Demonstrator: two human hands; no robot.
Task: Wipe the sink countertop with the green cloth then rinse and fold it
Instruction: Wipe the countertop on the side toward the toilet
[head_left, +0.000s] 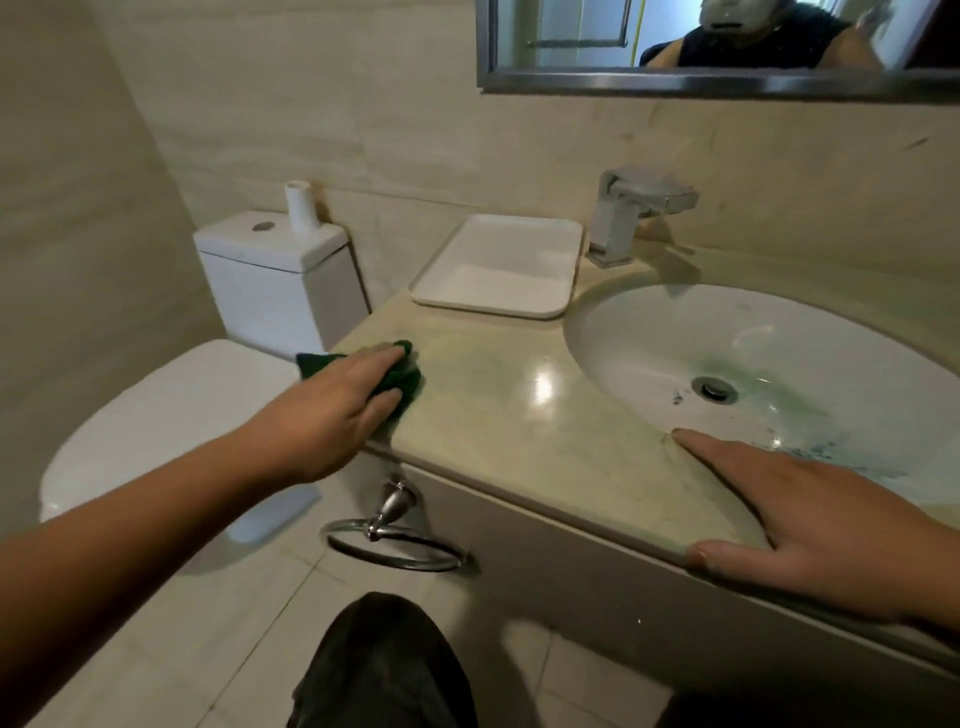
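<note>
Left hand (332, 400) is pressing the cloth (413, 376) flat, fingers straight, at the counter's (519, 415) left end — most of the cloth is hiding under the hand. Right hand (831, 530) is resting flat on the front edge by the basin (779, 353), fingers spread. Tray (498, 265) and faucet (628, 213) are sitting behind, apart from the cloth. Toilet (182, 410) is standing beside, ring (395, 545) hanging below — mirror (727, 80) is getting cut off at top.

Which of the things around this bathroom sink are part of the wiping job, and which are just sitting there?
Part of the job: dark green cloth pressed under the left hand; beige stone countertop; white oval sink basin; chrome faucet.

Just there: white square tray; white toilet; chrome towel ring. The right hand only rests on the countertop edge.
</note>
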